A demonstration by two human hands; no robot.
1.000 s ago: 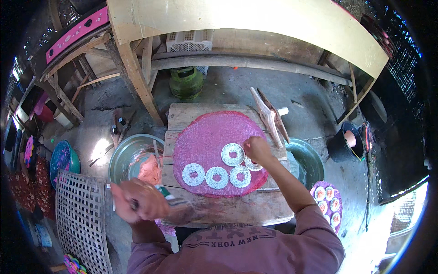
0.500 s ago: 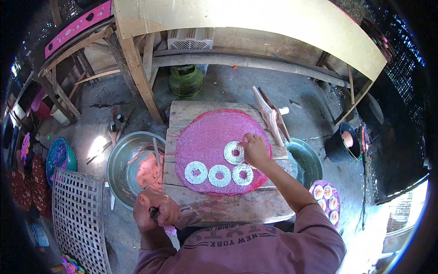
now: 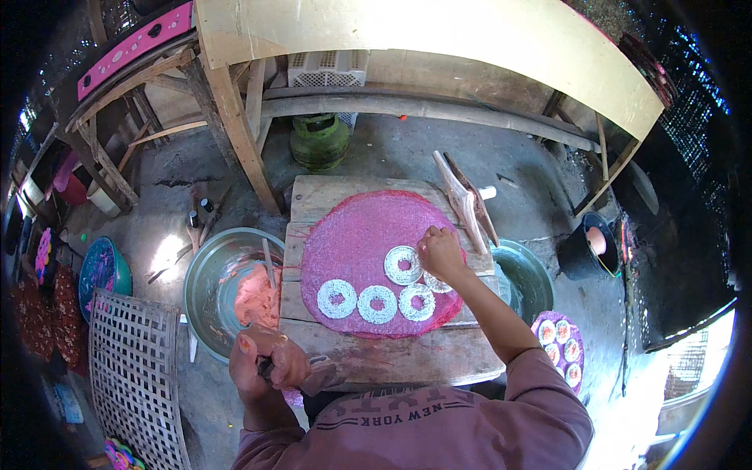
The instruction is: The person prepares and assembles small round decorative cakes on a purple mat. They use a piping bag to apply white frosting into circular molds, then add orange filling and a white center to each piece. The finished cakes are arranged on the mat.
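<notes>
— What is the right hand doing?

— It rests on a white ring of dough on the round pink mesh mat. The fingers are bent down onto the ring, pressing or placing it, I think. I cannot tell how tight they are.

— Are there more rings?

— Yes. Three lie in a row along the near edge of the mat, and one sits just behind them. They are kept apart, maybe so they do not stick.

— And the left hand?

— It is closed around a small dark tool, near the left corner of the wooden surface.

— What is beside it?

— A big metal bowl with pink dough stands on the left, close enough to reach. A green bowl is on the right.
</notes>
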